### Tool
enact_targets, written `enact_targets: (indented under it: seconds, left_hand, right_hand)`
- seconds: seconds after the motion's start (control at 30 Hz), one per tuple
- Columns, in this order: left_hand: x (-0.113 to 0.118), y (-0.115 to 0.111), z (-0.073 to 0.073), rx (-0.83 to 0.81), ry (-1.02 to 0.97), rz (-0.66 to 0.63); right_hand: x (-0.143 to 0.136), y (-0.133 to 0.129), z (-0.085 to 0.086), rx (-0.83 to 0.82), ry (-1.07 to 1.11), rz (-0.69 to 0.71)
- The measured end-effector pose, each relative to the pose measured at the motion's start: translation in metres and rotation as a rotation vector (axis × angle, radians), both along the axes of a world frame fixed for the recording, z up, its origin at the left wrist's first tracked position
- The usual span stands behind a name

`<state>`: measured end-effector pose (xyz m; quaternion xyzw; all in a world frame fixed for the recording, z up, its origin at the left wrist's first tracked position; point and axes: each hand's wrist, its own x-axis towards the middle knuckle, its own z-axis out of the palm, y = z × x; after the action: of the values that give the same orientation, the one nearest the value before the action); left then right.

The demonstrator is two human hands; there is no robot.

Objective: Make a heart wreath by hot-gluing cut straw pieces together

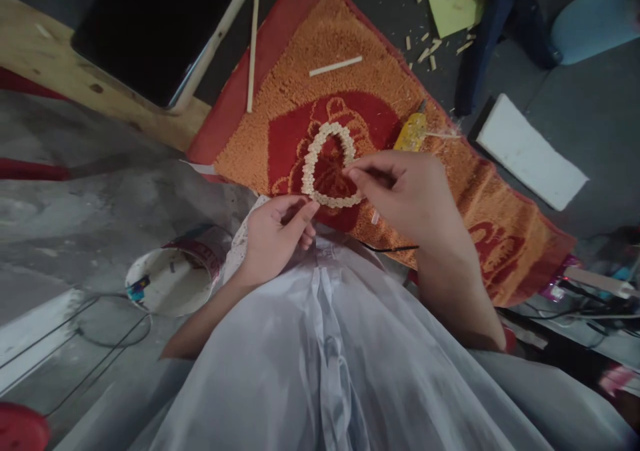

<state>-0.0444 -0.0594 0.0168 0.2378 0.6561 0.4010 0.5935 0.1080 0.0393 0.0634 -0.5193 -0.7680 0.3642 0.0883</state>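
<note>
A heart-like ring of small pale wooden pieces (309, 164) lies over the red and orange towel (300, 58). My left hand (280, 231) pinches its lower left edge between thumb and forefinger. Over the ring's right side, my right hand (413, 188) is closed in a pinch; whatever sits between its fingertips is too small to make out, and the hand hides part of the ring. Just beyond that hand is a yellow hot glue gun (412, 131), partly covered by it. A short pale stick (335, 66) rests on the towel above the ring.
A long thin stick (253, 44) crosses the towel's upper left edge near a dark tablet (155, 31). At upper right are dark blue-handled pliers (473, 58), scattered wood bits (430, 51) and a white block (533, 151). A bucket (173, 284) stands at lower left.
</note>
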Motion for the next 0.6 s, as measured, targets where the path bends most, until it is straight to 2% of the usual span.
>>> enact_targets:
  seconds: [0.13,0.27,0.37,0.6]
  left_hand:
    - [-0.017,-0.012,-0.003,0.048,0.198,-0.145]
    - [-0.034,-0.014,-0.006,0.299,0.57,-0.265]
    - [-0.044,-0.005,-0.003,0.466,0.783,-0.42]
    - [-0.057,0.032,0.013,0.548,1.018,-0.93]
  right_hand:
    - [0.018,-0.008,0.005,0.124,-0.054,-0.075]
    - [0.032,-0.023,0.003,0.199,-0.077,-0.087]
    - [0.037,-0.033,0.0,0.219,-0.083,-0.111]
    - [0.04,-0.042,-0.002,0.244,-0.054,-0.155]
